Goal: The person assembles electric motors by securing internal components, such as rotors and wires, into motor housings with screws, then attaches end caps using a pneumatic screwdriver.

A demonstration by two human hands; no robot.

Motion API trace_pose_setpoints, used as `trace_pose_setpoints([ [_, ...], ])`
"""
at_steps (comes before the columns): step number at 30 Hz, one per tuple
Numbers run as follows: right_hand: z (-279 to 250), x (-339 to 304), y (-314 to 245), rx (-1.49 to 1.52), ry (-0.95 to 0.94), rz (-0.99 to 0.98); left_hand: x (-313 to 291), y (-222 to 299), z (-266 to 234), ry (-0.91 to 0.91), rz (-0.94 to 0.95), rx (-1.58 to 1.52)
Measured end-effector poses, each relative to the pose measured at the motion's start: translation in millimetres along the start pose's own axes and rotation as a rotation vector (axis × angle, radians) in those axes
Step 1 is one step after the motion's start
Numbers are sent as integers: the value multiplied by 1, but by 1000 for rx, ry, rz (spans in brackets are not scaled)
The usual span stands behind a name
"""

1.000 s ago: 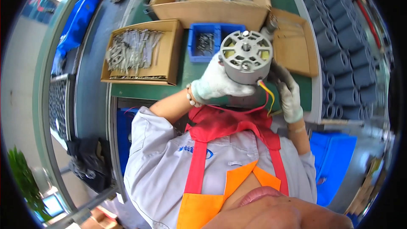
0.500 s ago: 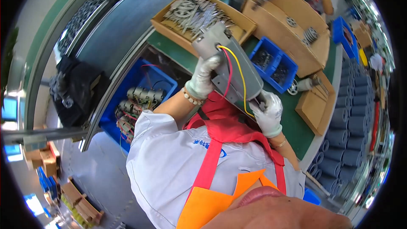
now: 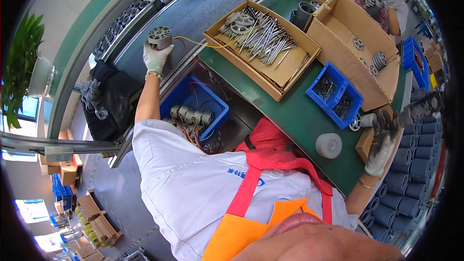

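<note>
One grey motor (image 3: 160,34) sits in your left hand (image 3: 156,61), fingers wrapped round it, left of the rod box (image 3: 274,74). Your right hand (image 3: 381,149), right of that box, is at a dark tool (image 3: 419,109); can't tell if gripped.

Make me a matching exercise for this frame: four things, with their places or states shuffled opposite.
1. Left hand
2. Metal rods
3. White round piece
4. Wired parts

A. Directly on the green tabletop
B. Inside a blue bin below table height
C. Gripping a grey motor
D. Heaped in a shallow cardboard box

Pairs: 1-C, 2-D, 3-A, 4-B
</note>
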State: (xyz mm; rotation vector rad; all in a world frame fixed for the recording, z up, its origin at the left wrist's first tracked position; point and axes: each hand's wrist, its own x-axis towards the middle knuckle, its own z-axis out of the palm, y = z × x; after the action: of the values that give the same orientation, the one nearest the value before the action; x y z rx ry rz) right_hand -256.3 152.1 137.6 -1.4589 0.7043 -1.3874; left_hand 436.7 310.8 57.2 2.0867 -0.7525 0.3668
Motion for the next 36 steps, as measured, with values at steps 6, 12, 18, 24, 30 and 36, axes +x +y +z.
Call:
trace_pose_setpoints([
  [6,-19,20,21,-182,291,74,63,4,26,-211,-175,149],
  [12,-3,20,21,-351,284,95,75,36,95,-608,-157,529],
  [18,4,2,4,-425,362,61,94,43,122,-834,-43,720],
  [24,-12,-4,7,-306,452,77,97,22,116,-410,-48,373],
  [30,-14,13,39,-402,306,82,-15,-48,108,-834,-484,-662],
  [36,9,31,47,-385,259,224,-2,-22,51,-1003,-251,255],
])
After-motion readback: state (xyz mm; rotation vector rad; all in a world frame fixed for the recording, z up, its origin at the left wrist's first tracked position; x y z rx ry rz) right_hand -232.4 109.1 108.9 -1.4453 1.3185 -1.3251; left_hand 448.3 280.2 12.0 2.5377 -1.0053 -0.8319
